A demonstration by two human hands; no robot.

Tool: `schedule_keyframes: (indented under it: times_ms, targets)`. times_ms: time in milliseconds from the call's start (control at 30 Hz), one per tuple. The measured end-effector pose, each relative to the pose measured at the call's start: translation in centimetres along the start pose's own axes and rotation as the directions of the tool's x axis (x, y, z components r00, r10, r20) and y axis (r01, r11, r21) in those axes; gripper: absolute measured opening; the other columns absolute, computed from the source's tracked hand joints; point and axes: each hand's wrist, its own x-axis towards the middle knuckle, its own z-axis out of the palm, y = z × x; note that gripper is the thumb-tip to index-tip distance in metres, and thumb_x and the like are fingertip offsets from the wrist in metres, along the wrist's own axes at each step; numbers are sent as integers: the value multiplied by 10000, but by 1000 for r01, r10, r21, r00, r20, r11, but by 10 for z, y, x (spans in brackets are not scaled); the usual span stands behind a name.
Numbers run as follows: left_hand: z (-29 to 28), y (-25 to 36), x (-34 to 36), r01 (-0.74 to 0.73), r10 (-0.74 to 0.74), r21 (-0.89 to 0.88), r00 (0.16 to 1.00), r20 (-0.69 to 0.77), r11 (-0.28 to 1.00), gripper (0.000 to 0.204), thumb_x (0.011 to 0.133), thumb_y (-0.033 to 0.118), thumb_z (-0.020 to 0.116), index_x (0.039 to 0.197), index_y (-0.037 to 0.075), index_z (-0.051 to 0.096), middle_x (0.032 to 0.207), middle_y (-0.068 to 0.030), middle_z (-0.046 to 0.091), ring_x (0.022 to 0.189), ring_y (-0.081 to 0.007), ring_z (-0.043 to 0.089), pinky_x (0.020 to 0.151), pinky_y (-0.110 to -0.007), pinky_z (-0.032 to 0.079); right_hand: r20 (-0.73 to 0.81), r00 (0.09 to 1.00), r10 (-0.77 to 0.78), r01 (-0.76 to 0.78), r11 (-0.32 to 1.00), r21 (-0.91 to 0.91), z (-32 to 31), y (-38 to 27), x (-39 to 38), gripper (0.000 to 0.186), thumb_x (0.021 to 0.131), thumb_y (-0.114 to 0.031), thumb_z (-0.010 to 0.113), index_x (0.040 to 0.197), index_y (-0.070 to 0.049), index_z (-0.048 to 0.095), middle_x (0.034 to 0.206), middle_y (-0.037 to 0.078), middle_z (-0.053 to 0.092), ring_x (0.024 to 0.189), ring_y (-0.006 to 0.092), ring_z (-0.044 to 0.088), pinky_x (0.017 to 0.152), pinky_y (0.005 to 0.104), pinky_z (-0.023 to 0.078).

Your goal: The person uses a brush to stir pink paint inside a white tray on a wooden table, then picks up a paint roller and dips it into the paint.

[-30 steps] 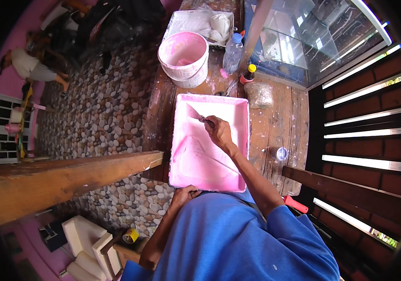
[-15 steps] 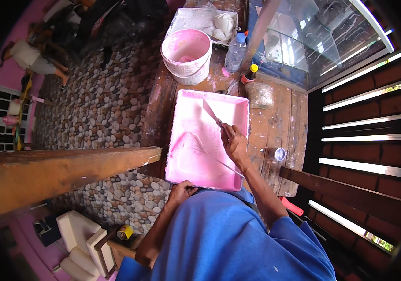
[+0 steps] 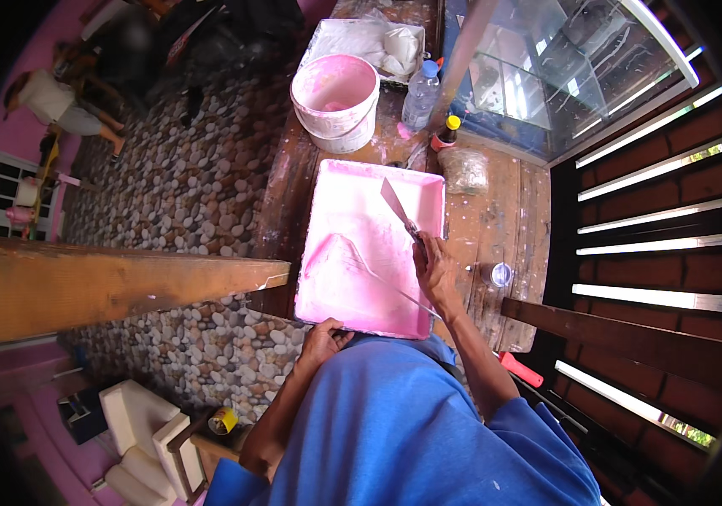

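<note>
My right hand is closed around the handle of a putty knife. Its metal blade points away from me, over the far half of a paint tray coated in pink paint. At the tray's near left corner, my left hand grips the rim, with part of its fingers hidden. A thin rod slants across the tray and rests on its near right edge. Pink paint lies thickly around the rod's far end.
Behind the tray stand a pink-smeared bucket, a water bottle, and a small yellow-capped bottle. A clear-wrapped bundle and a small cup sit on the right. A wooden beam juts in from the left.
My right hand has drawn the putty knife slightly toward me and to the right. My left hand stays at the tray's near left corner.
</note>
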Motion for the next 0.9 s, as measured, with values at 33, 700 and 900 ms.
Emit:
schedule_keyframes:
  times_ms: [33,700,900]
  targets:
    - [-1,0,1,11,-10,-14,1000,12,1000,87,763,58,570,841,63,532,873,-36,534,853,-170,534,795,-343,510,-4,1000,-1,1,1000,-3,-2,0,-2,242,856,-108,543,1086,-34,541,850,198,583,700,378,582,605,438,474]
    - [-15,-12,12,-67,71,-46,992,103,997,32,775,58,549,770,84,530,853,-28,507,862,-174,511,817,-385,501,-112,971,211,-177,949,261,-19,-9,-36,201,829,-177,620,934,-6,628,638,77,589,519,135,527,481,277,436]
    - [-15,-11,8,-54,63,-68,990,125,996,32,786,61,546,770,86,531,844,-16,508,846,-163,511,843,-390,490,135,829,543,-510,635,580,-19,6,-48,234,839,-199,624,902,26,613,660,34,571,500,71,494,445,218,399]
